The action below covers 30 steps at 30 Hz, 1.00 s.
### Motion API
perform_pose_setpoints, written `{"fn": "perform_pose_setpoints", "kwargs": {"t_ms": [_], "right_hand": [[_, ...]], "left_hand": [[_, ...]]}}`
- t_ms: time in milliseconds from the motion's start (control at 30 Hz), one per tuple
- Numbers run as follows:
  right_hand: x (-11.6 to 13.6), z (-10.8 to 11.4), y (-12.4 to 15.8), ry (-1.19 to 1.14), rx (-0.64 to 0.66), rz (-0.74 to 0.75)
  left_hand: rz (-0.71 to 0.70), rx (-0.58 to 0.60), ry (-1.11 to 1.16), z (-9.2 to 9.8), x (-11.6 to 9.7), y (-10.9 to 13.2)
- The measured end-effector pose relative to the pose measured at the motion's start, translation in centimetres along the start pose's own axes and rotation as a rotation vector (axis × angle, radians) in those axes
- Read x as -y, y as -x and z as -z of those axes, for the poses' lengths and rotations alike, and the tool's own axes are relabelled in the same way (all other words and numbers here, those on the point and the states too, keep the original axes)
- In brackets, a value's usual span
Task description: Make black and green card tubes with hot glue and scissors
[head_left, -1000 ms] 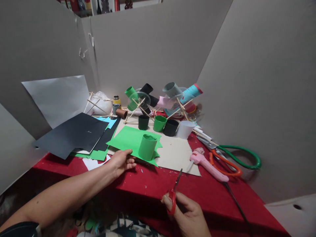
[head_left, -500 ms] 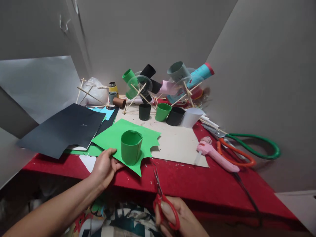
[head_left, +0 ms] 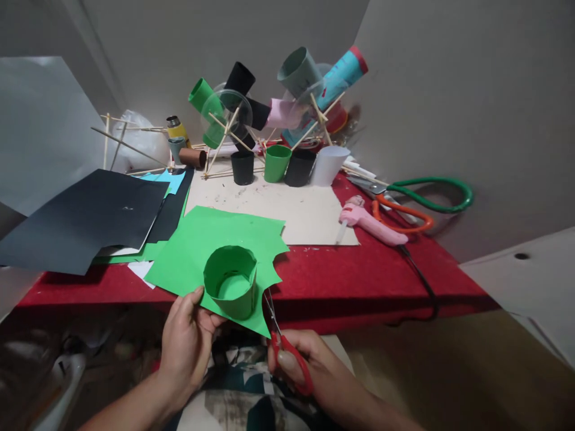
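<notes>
My left hand (head_left: 191, 338) pinches the near left edge of a green paper sheet (head_left: 215, 224), thumb on top and fingers beneath. The sheet's right side is cut into jagged points. Upright on it, towards the near edge, stands a green paper cup (head_left: 231, 284), open at the top. My right hand (head_left: 305, 359) grips the red handles of a small pair of scissors (head_left: 274, 314). Their blades point up and away, at the sheet's near right corner. Whether the blades touch the paper I cannot tell.
On the red-covered table (head_left: 314, 272), a pink glue gun (head_left: 372, 224) and large green-and-orange-handled shears (head_left: 404, 206) lie right. Black paper (head_left: 90, 209) lies left. Behind stand several paper cups (head_left: 277, 164) and a stick-framed wheel (head_left: 227, 114) carrying paper tubes.
My view has tilted down. The sheet and cup have come nearer to me, with the cup's inside now visible. The scissors have moved up to the sheet's near right corner.
</notes>
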State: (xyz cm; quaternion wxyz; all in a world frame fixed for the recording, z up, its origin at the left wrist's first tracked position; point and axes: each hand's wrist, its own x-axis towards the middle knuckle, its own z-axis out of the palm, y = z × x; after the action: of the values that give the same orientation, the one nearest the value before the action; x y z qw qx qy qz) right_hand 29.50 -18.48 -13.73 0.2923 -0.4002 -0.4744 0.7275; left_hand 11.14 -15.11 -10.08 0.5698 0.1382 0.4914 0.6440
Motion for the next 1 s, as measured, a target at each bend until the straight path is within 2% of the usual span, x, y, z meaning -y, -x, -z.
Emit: {"fn": "perform_pose_setpoints", "kwargs": {"t_ms": [200, 400, 533, 767, 1000], "right_hand": [[-1.8, -0.1, 0.2, 0.029, -0.019, 0.014], [-3.2, -0.9, -0.3, 0.024, -0.031, 0.038], [-3.5, -1.0, -0.5, 0.0, -0.043, 0.068], [-2.4, -1.1, -0.5, -0.012, -0.052, 0.095], [-2.3, -1.0, -0.5, -0.03, -0.068, 0.095]], "left_hand": [[0.016, 0.004, -0.033, 1.6, 1.0, 1.5], [0.139, 0.173, -0.06, 2.6, 1.7, 1.3], [0.164, 0.16, -0.065, 3.2, 2.1, 1.0], [0.163, 0.169, -0.117, 3.2, 1.9, 1.2], [0.13, 0.106, -0.111, 3.5, 2.1, 1.0]]}}
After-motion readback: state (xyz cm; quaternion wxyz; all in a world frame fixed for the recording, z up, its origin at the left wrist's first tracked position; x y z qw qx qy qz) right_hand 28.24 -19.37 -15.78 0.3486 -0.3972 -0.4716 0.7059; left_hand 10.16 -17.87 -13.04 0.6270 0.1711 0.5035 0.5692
